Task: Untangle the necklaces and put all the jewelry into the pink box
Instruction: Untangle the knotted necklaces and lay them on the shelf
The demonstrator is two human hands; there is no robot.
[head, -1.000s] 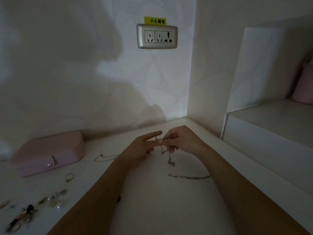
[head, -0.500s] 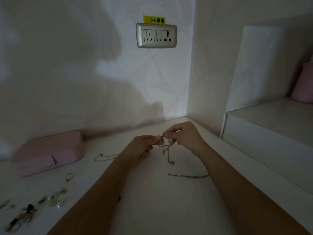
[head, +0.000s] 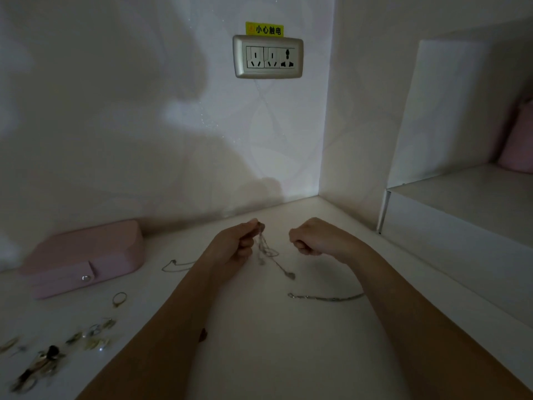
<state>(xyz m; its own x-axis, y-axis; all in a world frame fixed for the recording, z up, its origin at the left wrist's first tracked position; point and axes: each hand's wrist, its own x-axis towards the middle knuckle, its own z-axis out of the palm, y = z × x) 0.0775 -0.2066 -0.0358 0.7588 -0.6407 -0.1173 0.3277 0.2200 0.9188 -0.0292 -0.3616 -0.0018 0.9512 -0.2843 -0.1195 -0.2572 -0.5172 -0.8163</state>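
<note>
My left hand (head: 233, 246) pinches a tangled bunch of thin silver necklaces (head: 266, 251) above the white tabletop; one strand trails down to a small pendant (head: 290, 275). My right hand (head: 314, 238) is closed in a fist to the right of the tangle, and I see no strand in it. A thicker silver chain (head: 326, 298) lies flat under my right forearm. Another thin chain (head: 176, 265) lies left of my left arm. The pink box (head: 83, 258) stands closed at the left by the wall. A ring (head: 119, 298) and several small jewelry pieces (head: 92, 333) lie in front of it.
More jewelry (head: 37, 368) is scattered at the bottom left corner. A power socket (head: 268, 56) sits on the back wall. A raised white shelf (head: 461, 203) borders the table on the right, with a pink object (head: 519, 145) on it.
My hands have drawn apart: the right hand let go of the tangle and moved right as a fist, while the left hand keeps the necklaces and the strand hangs looser.
</note>
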